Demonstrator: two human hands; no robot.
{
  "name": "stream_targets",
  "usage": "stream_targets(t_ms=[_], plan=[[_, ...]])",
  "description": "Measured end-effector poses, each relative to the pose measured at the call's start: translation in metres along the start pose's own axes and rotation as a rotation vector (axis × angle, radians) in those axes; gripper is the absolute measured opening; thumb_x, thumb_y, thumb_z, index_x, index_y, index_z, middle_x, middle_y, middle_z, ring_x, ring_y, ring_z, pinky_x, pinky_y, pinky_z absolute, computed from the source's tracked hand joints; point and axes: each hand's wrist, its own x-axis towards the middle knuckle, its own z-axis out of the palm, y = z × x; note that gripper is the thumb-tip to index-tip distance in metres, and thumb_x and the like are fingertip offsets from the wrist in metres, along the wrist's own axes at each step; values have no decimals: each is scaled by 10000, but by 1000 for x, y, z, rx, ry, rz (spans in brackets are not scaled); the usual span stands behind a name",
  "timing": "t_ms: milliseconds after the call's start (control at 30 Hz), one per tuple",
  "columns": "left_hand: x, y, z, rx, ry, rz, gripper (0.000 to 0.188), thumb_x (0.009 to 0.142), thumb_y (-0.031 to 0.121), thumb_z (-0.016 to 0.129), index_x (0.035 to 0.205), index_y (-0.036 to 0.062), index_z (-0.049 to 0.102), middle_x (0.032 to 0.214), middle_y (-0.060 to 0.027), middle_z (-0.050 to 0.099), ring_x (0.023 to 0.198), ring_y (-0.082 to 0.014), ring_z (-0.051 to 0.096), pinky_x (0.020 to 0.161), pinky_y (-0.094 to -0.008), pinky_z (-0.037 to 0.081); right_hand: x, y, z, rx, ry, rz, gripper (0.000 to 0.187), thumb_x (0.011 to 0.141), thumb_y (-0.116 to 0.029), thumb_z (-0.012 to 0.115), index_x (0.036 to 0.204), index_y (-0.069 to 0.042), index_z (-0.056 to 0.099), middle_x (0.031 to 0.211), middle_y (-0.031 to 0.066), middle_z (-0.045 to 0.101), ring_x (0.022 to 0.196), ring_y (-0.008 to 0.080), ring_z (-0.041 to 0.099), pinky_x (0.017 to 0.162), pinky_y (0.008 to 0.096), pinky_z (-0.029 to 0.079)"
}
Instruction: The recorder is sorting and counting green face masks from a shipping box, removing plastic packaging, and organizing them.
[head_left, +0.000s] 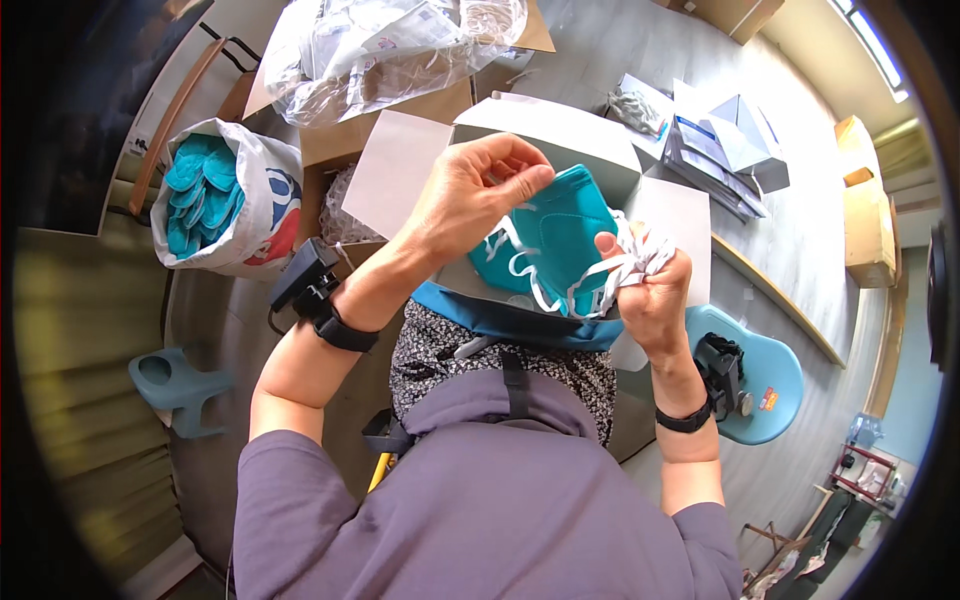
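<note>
Teal face masks (563, 235) with white elastic straps are held up over an open white cardboard box (545, 125) at my lap. My left hand (478, 195) has its thumb and fingers closed at the upper left edge of a mask. A bundle of white straps (630, 262) is gathered in my right hand (655, 295), its fingers wrapped round them. Some straps hang in loops below the masks. The masks overlap, and they hide much of the box's inside.
On the left, a white bag (245, 180) holds many teal mask pieces. Plastic-wrapped goods (390, 60) top a brown carton beyond. Flattened grey boxes (715, 160) lie at far right. Blue stools stand at the left (180, 390) and right (750, 375).
</note>
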Motion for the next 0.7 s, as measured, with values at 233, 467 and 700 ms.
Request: stream_targets(t_ms=[233, 467, 700], plan=[[-13, 3, -2, 281, 74, 230, 142, 819, 173, 791, 929, 98, 741, 868, 21, 621, 826, -86, 538, 679, -248, 409, 3, 8, -1, -26, 18, -15, 153, 739, 146, 451, 770, 71, 582, 789, 61, 602, 888, 164, 671, 801, 261, 519], [-20, 3, -10, 214, -60, 147, 203, 799, 193, 815, 939, 71, 734, 849, -17, 624, 803, -108, 548, 702, -280, 444, 16, 0, -4, 90, 111, -1, 187, 867, 110, 461, 874, 45, 637, 819, 18, 613, 846, 99, 615, 817, 255, 520], [-32, 2, -12, -22, -398, -139, 264, 977, 268, 632, 900, 18, 670, 798, 38, 600, 765, -40, 522, 660, -242, 436, 32, -5, -13, -58, 43, -81, 160, 899, 83, 500, 830, 25, 633, 762, -20, 579, 743, 52, 516, 749, 210, 460]])
